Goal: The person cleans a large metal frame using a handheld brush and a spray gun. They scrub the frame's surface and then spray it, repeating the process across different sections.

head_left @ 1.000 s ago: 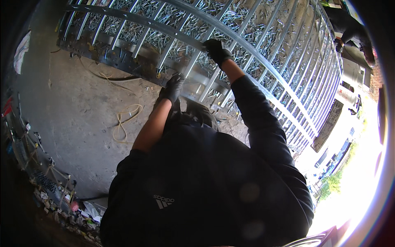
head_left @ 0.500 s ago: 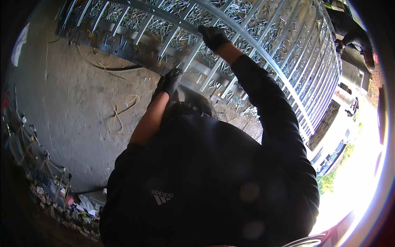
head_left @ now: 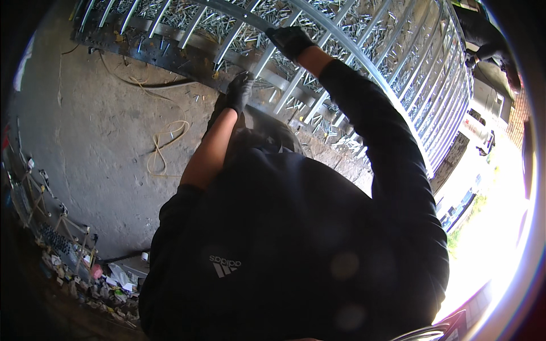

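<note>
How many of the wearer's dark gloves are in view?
2: one on the left hand, by a metal slat's near end; one on the right hand, at the long metal rail.

Pretty sure this is a metalworking shop, and a rough one. Big slatted steel frame point(head_left: 355, 51) over a mess of short metal rods point(head_left: 250, 46), bare grubby concrete floor point(head_left: 108, 165), a dark hose point(head_left: 165, 87) and a loose yellowish cord point(head_left: 182, 129) just lying on it. Heap of litter point(head_left: 118, 279) off to the left, bit of brick wall point(head_left: 517, 118) far right. Right side looks open to daylight point(head_left: 492, 244) with some greenery point(head_left: 453, 241), so kinda shed-like. Another person point(head_left: 486, 40) in dark clothes is near the frame's far end.
</note>
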A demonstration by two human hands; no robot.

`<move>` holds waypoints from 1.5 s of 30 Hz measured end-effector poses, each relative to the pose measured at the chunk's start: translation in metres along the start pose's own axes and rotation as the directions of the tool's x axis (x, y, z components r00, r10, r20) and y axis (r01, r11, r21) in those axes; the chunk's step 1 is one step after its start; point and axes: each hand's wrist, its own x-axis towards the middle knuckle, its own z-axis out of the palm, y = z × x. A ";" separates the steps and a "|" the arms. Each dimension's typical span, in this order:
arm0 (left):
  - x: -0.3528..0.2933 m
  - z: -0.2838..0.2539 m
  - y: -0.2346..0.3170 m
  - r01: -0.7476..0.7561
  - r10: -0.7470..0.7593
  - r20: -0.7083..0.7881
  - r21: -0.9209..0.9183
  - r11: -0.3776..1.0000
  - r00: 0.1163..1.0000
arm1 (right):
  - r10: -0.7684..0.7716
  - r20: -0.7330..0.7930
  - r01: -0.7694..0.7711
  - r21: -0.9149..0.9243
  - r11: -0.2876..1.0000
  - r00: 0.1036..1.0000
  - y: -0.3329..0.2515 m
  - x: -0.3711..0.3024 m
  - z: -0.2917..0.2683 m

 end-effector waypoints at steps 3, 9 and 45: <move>-0.003 -0.003 -0.001 -0.008 0.007 0.012 0.052 0.999 1.000 | 0.180 0.004 -0.178 0.141 0.974 0.984 0.002 -0.001 -0.007; -0.041 -0.010 0.049 0.079 -0.081 -0.106 -0.028 0.997 0.991 | 0.237 0.111 -0.251 0.139 0.958 0.965 -0.001 0.011 -0.007; -0.111 0.104 0.057 0.436 -0.257 0.365 -0.592 0.678 0.895 | 0.671 -0.144 -0.040 0.967 0.251 0.727 -0.056 -0.233 0.022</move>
